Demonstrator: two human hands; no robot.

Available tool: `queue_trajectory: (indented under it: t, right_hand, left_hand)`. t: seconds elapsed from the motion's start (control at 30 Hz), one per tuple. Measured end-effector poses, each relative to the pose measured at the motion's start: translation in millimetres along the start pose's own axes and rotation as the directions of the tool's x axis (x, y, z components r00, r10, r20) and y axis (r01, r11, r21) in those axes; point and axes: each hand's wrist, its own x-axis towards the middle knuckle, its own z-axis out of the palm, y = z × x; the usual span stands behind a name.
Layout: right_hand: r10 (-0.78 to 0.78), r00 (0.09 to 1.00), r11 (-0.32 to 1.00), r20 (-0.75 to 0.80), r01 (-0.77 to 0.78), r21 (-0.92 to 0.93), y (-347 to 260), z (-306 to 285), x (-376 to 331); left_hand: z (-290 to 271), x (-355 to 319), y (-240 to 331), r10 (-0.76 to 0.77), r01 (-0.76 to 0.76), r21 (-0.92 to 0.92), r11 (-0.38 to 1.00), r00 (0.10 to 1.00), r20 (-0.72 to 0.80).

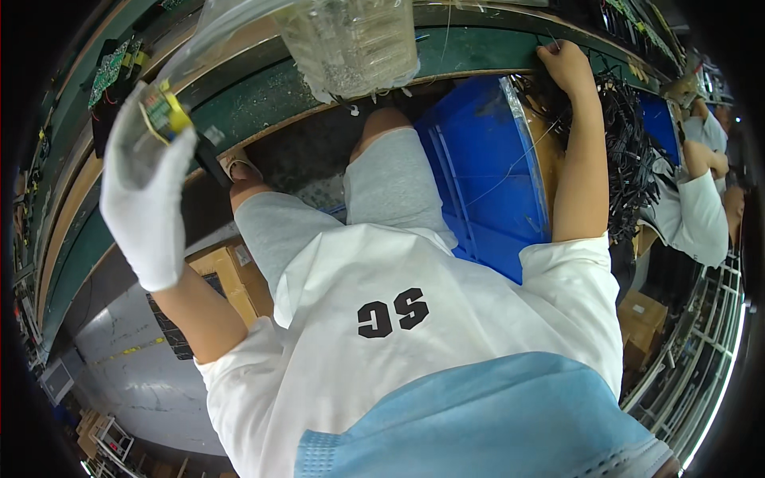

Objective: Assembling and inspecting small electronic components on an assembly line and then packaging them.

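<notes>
- Circuit board point(163, 111), small, green and yellow, is gripped between closed fingertips of the white-gloved left hand point(147, 183), raised above the left end of the green workbench point(263, 103).
- Clear plastic bag point(351, 44) is seen at the bench's far edge.
- Blue bin point(478, 175) is set below the bench's front edge.
- Bare right hand point(564, 68) is curled at the bench's right edge above black cables point(629, 159); its grasp cannot be told.

A clear plastic bag point(351, 44) of small parts is sitting on the table's point(263, 103) edge at the top. A brown cardboard box point(231, 275) is lying on the floor under the left arm; another cardboard box point(641, 323) is standing at the right. A small grey screen point(57, 381) is sitting at the lower left.
</notes>
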Motion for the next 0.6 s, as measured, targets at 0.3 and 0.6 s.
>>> queue_trajectory:
  t: [0.3,0.6]
  right_hand:
    - [0.227,0.957,0.702,-0.182,-0.031,0.712,8,-72,-38]
    - [0.103,0.809,0.290,-0.579,0.533,0.795,-53,-129,-101]
  left_hand:
    - [18,-71,-81,-0.258,0.325,-0.453,0.830,0.944,0.203]
    - [48,-74,-75,-0.234,0.433,-0.512,0.742,0.883,0.408]
